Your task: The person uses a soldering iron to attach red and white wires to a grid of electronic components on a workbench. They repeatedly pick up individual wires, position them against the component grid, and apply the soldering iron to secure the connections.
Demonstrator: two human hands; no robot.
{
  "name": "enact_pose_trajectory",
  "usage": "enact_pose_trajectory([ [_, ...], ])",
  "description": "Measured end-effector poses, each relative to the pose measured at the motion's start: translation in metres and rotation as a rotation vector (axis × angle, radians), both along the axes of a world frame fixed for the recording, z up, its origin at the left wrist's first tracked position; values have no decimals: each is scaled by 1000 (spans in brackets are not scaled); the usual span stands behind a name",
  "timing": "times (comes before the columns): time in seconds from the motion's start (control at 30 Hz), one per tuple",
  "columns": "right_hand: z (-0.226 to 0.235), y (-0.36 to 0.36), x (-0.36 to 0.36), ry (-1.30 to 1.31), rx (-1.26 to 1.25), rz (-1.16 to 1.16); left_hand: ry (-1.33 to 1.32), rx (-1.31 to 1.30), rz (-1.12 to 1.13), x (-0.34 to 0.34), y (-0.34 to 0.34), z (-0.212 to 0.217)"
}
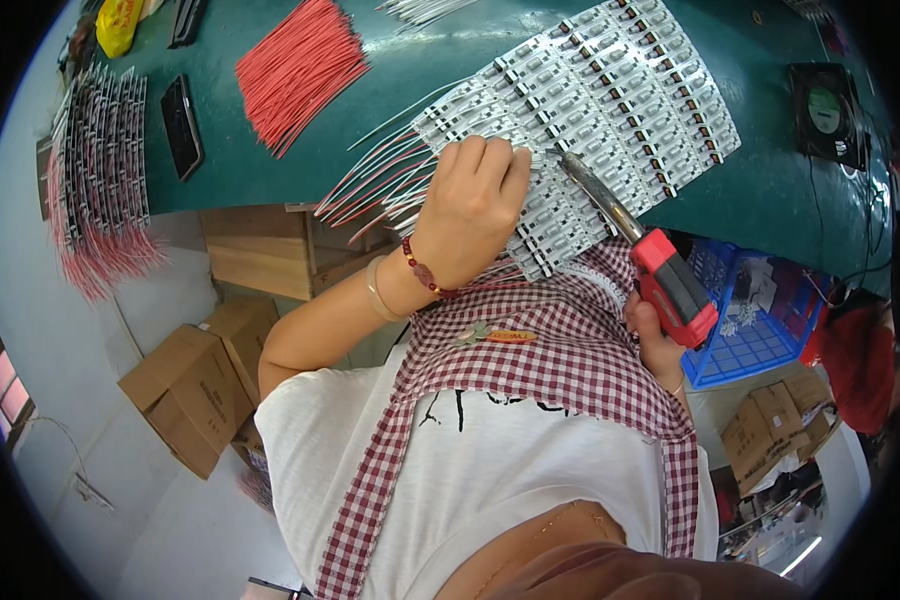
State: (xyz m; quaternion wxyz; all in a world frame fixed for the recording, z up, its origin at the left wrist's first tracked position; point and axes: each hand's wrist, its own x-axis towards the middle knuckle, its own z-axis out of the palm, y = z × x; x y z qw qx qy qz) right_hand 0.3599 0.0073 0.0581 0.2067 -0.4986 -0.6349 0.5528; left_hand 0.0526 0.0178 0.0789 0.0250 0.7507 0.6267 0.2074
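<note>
Circuit-board panel [610, 95] was laid partly beyond near edge of table [410, 85], left hand [472, 200] pinched together on it, contents unclear, soldering iron [660, 260] gripped by right hand [654, 342], so burns could be caused by tilting.

An electronics assembly workshop, by its look — a green counter [222, 150] with bundled red wires [302, 75], a sheet of small circuit boards [620, 105], a red-and-black tool like a soldering iron [673, 285] — plus cardboard boxes [192, 392] at left and a blue crate [740, 371] at right.
</note>
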Motion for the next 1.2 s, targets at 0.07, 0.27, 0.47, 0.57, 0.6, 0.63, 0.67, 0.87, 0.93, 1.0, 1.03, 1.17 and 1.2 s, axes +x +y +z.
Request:
enact_pose_trajectory([
  [0.07,-1,3,-3,-10,37,32,-4,6,0,0,0,0],
  [0.27,5,9,-12,-56,77,45,8,-6,-7,1,2,1],
  [0.47,4,1,-5,32,52,-35,29,-24,-5,1,2,2],
  [0.57,2,0,-2,58,36,-37,46,-32,-3,1,2,3],
  [0.6,2,0,-1,68,22,-39,60,-41,0,1,2,4],
  [0.63,3,-1,-1,78,10,-45,73,-49,1,2,2,4],
  [0.67,4,-1,-2,89,-3,-56,75,-45,1,2,2,4],
  [0.87,2,-7,4,176,-77,-88,34,30,-4,1,-2,4],
  [0.93,-2,-10,8,177,-84,-93,5,43,-15,2,-6,7],
  [1.0,-4,-13,11,138,-113,-100,-13,30,-30,6,-6,2],
  [1.03,-4,-14,12,108,-118,-99,-22,23,-37,7,-6,0],
  [1.17,-2,-8,8,-13,-23,7,-12,20,-22,9,-6,-6],
  [1.2,-3,-7,8,-16,1,27,-13,25,-18,10,-5,-6],
])
